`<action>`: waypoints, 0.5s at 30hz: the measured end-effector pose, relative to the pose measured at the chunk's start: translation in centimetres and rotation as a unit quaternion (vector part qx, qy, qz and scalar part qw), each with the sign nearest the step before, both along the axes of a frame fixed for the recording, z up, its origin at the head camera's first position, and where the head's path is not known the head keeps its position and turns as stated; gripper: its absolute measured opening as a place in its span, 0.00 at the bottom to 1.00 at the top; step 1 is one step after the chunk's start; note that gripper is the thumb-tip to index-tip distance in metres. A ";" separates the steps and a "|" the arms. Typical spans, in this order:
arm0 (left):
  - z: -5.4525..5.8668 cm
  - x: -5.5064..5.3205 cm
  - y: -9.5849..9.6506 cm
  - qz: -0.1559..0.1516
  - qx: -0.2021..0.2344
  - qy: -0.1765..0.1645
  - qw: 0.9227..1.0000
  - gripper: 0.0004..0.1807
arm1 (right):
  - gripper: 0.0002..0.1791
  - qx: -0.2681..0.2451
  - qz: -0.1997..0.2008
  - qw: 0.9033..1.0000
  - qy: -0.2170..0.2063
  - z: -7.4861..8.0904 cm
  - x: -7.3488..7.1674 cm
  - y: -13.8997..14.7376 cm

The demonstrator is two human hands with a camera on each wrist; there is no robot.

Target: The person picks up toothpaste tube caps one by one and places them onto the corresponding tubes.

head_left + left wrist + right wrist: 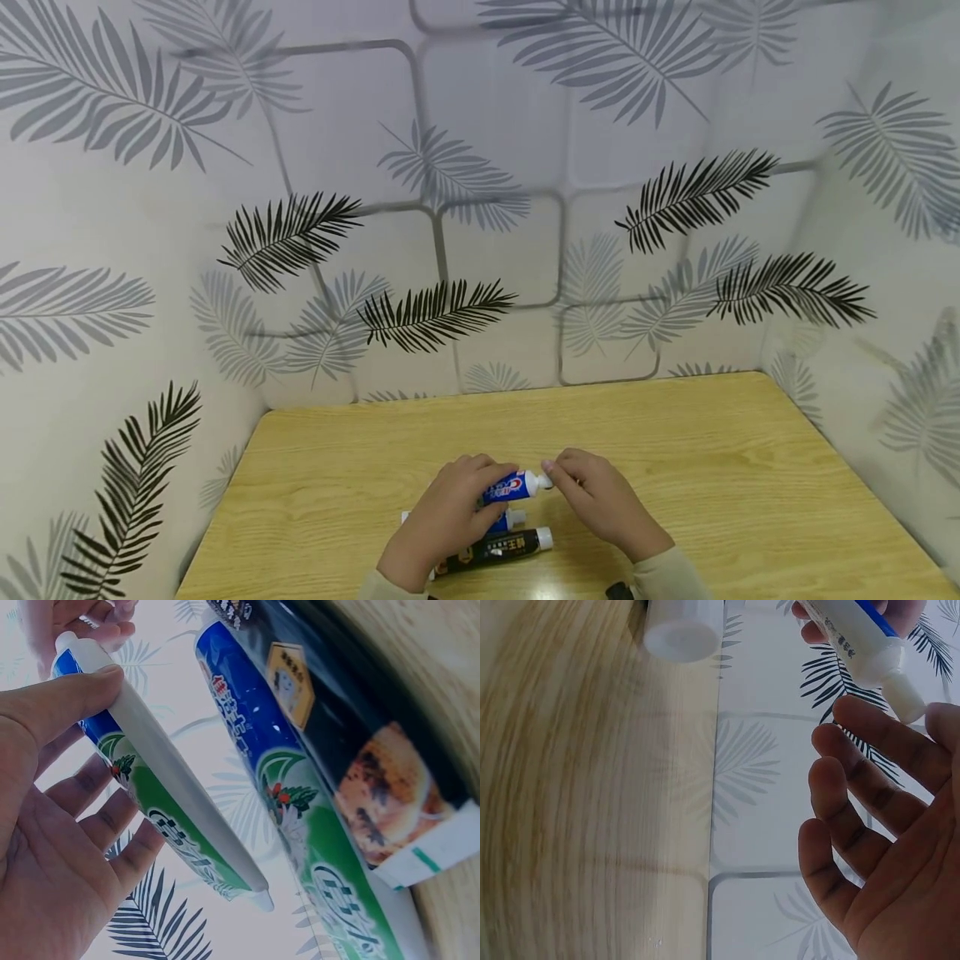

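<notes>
My left hand [450, 508] grips a blue, white and green toothpaste tube [506, 487], thumb on one side and fingers on the other, as the left wrist view shows. Its white cap [904, 697] points to the right. Close by that cap is my right hand [600, 500], its thumb and index fingertip near it and the other fingers loosely bent. Under the left hand lies a second, matching toothpaste tube [300, 802], partly hidden in the head view. Nearer me, alongside it, lies a black toothpaste tube [510, 548] with a white cap.
All of this is on a light wood-grain table [735, 467]. Behind it and at both sides rises a pale backdrop [495, 250] printed with leaves. A small dark object [619, 591] shows by the right sleeve at the bottom edge.
</notes>
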State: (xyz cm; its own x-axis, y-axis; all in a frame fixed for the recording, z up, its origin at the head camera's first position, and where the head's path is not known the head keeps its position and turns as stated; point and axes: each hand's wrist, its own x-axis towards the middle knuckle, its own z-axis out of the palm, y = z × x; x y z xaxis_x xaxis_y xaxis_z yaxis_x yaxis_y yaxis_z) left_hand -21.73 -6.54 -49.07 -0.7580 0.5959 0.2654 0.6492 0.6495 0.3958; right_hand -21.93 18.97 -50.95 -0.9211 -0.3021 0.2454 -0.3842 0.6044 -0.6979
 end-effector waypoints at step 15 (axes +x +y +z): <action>0.0 -0.3 0.1 -0.002 0.004 -0.002 1.000 0.25 | 0.15 -0.041 0.037 0.998 -0.004 0.7 0.3 1.2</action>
